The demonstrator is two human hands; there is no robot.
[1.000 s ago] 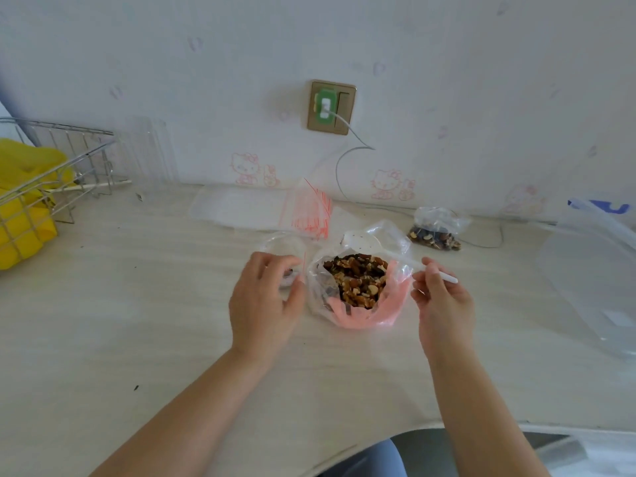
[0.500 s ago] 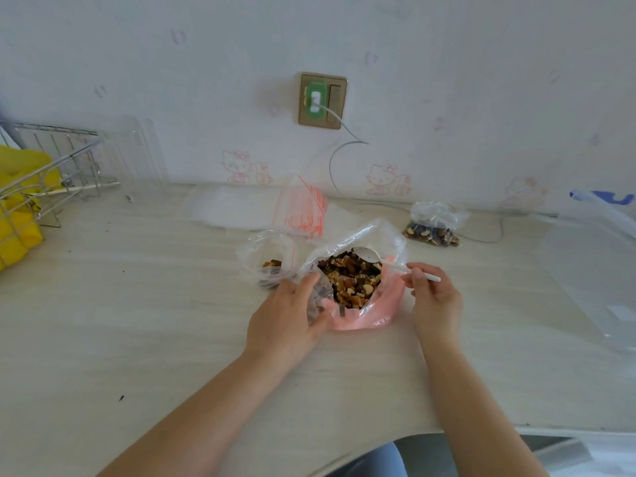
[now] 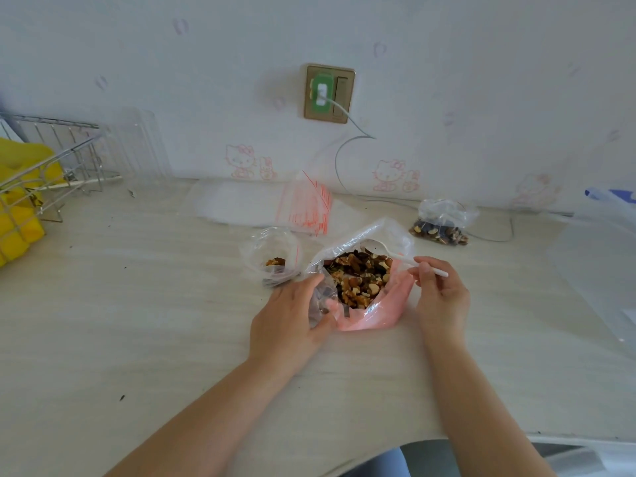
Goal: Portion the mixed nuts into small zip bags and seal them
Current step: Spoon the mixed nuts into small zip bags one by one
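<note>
At the pale table (image 3: 144, 325), we see the left hand (image 3: 292, 318) gripping the near left edge of the large open bag (image 3: 375, 304), fingers curled round the crumpled clear plastic. The mixed nuts (image 3: 361, 277) lie heaped just to the right of that grip, filling the mouth of the bag. The right hand (image 3: 440, 297) pinches the handle of a white plastic spoon (image 3: 389, 251), whose bowl reaches up and left from the fingers to the far rim of the nuts. Just beyond the left hand's knuckles stands a small zip bag (image 3: 275, 256), open, with a few nuts at its bottom. Farther back from both hands we note a stack of empty zip bags (image 3: 309, 204); beyond the right hand rests a filled small bag (image 3: 442, 222).
</note>
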